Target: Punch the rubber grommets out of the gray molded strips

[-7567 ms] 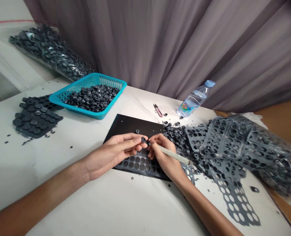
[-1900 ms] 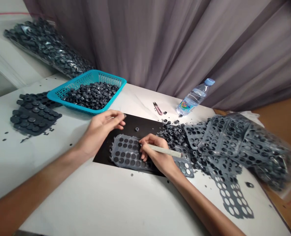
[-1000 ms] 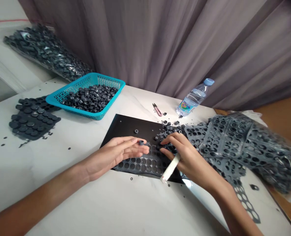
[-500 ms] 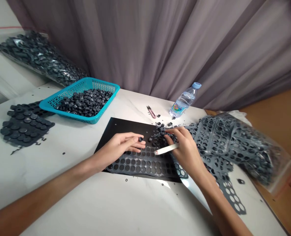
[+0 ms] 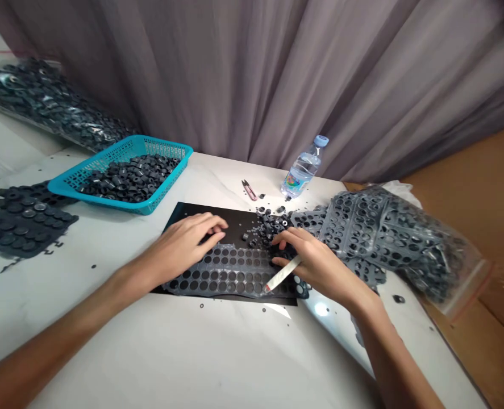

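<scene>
My right hand (image 5: 309, 253) is closed round a white pen-like stick (image 5: 283, 274) with a reddish tip, which slants down to the left. Its fingertips are beside a pile of small dark rubber-like rings (image 5: 271, 222). My left hand (image 5: 194, 241) hovers or rests over the left part of a dark sheet with rows of round holes (image 5: 230, 278); which of the two I cannot tell. Its fingers are loosely curled, palm down, and whatever they may hold is hidden. Beneath the perforated sheet lies a black mat (image 5: 234, 226).
A turquoise basket (image 5: 102, 200) of dark rings stands at the left, before a bulging clear bag (image 5: 64, 113). Thread snips (image 5: 249, 190) and a water bottle (image 5: 305, 170) are behind the mat. Capped sheets (image 5: 30, 221) lie left, a bag of perforated sheets (image 5: 375, 233) right.
My left hand has drawn back to the left and turned palm down; the small dark ring at its fingertips is out of sight. The stick in my right hand tilts more steeply. The view has shifted.
</scene>
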